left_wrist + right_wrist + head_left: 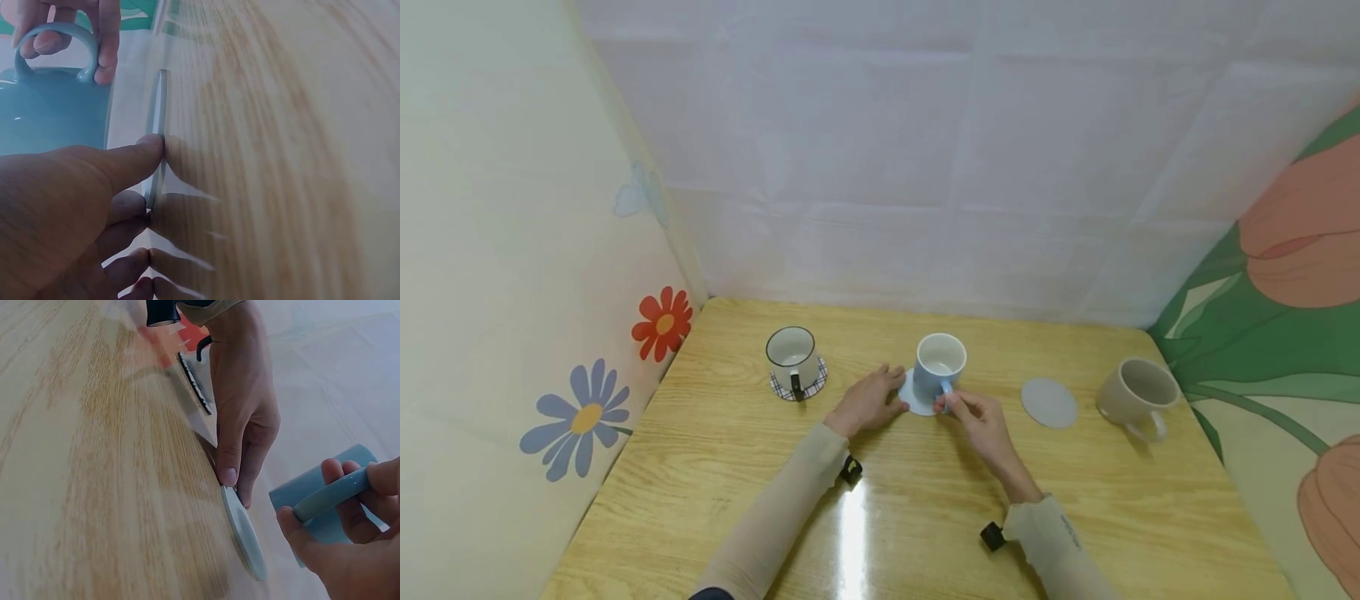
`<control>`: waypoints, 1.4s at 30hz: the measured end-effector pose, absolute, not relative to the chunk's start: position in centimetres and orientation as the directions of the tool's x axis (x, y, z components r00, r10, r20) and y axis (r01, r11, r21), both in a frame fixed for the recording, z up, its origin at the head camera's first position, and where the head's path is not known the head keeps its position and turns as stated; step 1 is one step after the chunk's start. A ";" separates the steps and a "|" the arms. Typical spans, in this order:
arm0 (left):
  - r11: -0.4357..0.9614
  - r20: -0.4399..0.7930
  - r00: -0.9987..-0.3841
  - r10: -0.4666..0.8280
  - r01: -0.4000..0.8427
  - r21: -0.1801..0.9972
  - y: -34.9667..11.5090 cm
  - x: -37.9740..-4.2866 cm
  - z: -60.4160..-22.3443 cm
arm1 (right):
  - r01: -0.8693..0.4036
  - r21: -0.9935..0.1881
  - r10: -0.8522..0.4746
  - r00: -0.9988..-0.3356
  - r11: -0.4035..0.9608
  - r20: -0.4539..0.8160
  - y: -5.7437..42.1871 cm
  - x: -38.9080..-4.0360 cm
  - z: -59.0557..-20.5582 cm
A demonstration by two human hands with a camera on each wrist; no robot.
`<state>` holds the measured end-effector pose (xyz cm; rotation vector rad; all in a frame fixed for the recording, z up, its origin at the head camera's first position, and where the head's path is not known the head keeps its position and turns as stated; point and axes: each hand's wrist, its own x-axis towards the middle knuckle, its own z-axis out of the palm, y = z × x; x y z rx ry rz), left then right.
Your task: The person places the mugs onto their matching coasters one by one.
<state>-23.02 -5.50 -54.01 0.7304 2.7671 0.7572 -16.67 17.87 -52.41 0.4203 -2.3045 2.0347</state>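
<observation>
My right hand [983, 423] holds a light blue mug [929, 382] by its handle, fingers curled through the loop. The mug is upright, its inside pale. Beneath it lies a round light blue coaster [916, 402]; both wrist views show a small gap between the mug's base and this coaster. From the left side, my left hand [871, 402] pinches the coaster's edge, with the thumb [150, 147] on the near part of the rim and the fingers spread farther along. In the right wrist view, the coaster [244, 534] lies flat on the tabletop.
To the left, a white mug [792, 348] with black rim and handle stands on a checked coaster [817, 382]. A grey round coaster [1049, 403] and a beige mug [1123, 396] are to the right. Fabric walls border the wooden table [925, 517] at the back and sides.
</observation>
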 end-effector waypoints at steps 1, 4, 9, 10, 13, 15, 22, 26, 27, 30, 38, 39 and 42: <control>0.750 -0.044 -0.862 0.504 0.412 0.518 -5.5 -23.1 -54.0 | -0.225 -0.969 -0.174 -0.963 0.103 0.205 17.9 -16.7 -52.4; 0.748 -0.046 -0.859 0.510 0.416 0.518 -5.4 -23.1 -53.9 | -0.223 -0.969 -0.170 -0.964 0.103 0.204 17.8 -16.7 -52.5; 0.748 -0.045 -0.858 0.512 0.419 0.515 -5.4 -23.2 -53.8 | -0.221 -0.969 -0.173 -0.964 0.108 0.200 17.8 -16.8 -52.6; 0.748 -0.042 -0.858 0.512 0.421 0.513 -5.4 -23.2 -53.8 | -0.221 -0.969 -0.174 -0.964 0.113 0.199 17.8 -16.8 -52.6; 0.751 -0.048 -0.859 0.509 0.417 0.512 -5.4 -23.1 -53.8 | -0.216 -0.968 -0.173 -0.966 0.126 0.193 17.9 -17.0 -52.9; 0.753 -0.048 -0.860 0.508 0.417 0.509 -5.4 -23.1 -53.8 | -0.215 -0.967 -0.173 -0.966 0.135 0.191 17.9 -17.1 -53.1; 0.757 -0.046 -0.861 0.507 0.419 0.500 -5.4 -23.2 -53.9 | -0.250 -0.958 -0.185 -0.957 0.138 0.223 17.9 -17.4 -53.9; 0.755 -0.038 -0.860 0.508 0.424 0.500 -5.4 -23.1 -53.9 | -0.270 -0.953 -0.198 -0.950 0.137 0.240 18.0 -17.5 -54.2; 0.754 -0.039 -0.860 0.508 0.423 0.502 -5.4 -23.2 -53.9 | -0.275 -0.952 -0.201 -0.948 0.136 0.245 18.0 -17.5 -54.2; 0.754 -0.045 -0.861 0.506 0.416 0.508 -5.4 -23.2 -54.0 | -0.290 -0.946 -0.212 -0.943 0.143 0.257 18.0 -17.6 -54.2; 0.761 -0.047 -0.866 0.498 0.410 0.503 -5.5 -23.2 -54.1 | -0.232 -0.961 -0.220 -0.956 0.151 0.196 17.9 -17.5 -54.2; 0.761 -0.047 -0.866 0.497 0.410 0.503 -5.5 -23.2 -54.1 | -0.228 -0.961 -0.218 -0.957 0.155 0.191 17.9 -17.5 -54.3; 0.762 -0.046 -0.869 0.493 0.405 0.506 -5.5 -23.1 -54.1 | -0.222 -0.961 -0.215 -0.959 0.165 0.185 17.8 -17.5 -54.4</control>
